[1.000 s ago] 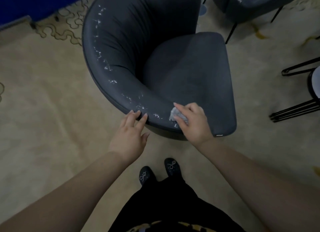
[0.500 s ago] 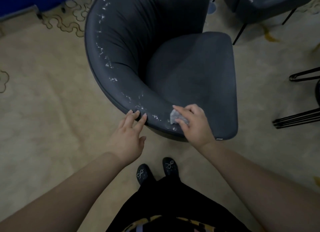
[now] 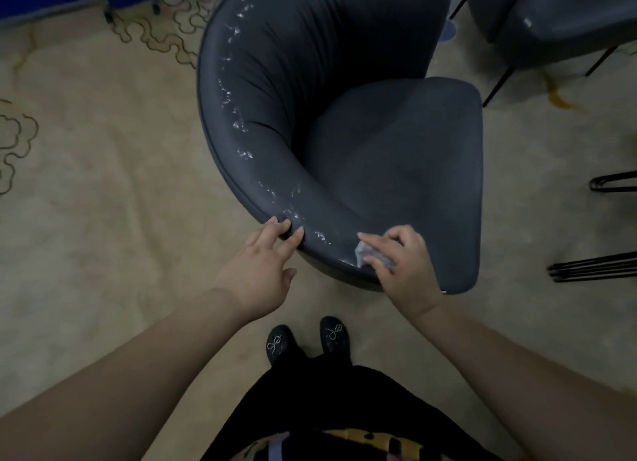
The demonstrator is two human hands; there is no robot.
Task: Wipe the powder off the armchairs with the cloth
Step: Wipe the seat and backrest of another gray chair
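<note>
We stand over a dark grey tub armchair [image 3: 396, 157] on a beige patterned carpet [image 3: 103, 219]. Its curved back wraps round the seat like a shallow bowl, and the seat cushion [image 3: 413, 171] inside holds nothing that we can see. White powder [image 3: 238, 122] lies in broken flecks along the top rim of the back, from the far left curve down to the near end, with a last patch just beside our fingers.

Our left hand [image 3: 256, 267] rests on the near rim with straight fingers, their tips touching the edge and gripping nothing. Our right hand [image 3: 401, 257] pinches a small crumpled pale cloth [image 3: 365, 252] between thumb and fingers and presses it on the rim's near end, close to the remaining powder.

A second dark armchair [image 3: 551, 15] stands at the upper right, and black metal legs [image 3: 596, 264] show at the right edge. Our black shoes [image 3: 306, 340] point toward the chair.
</note>
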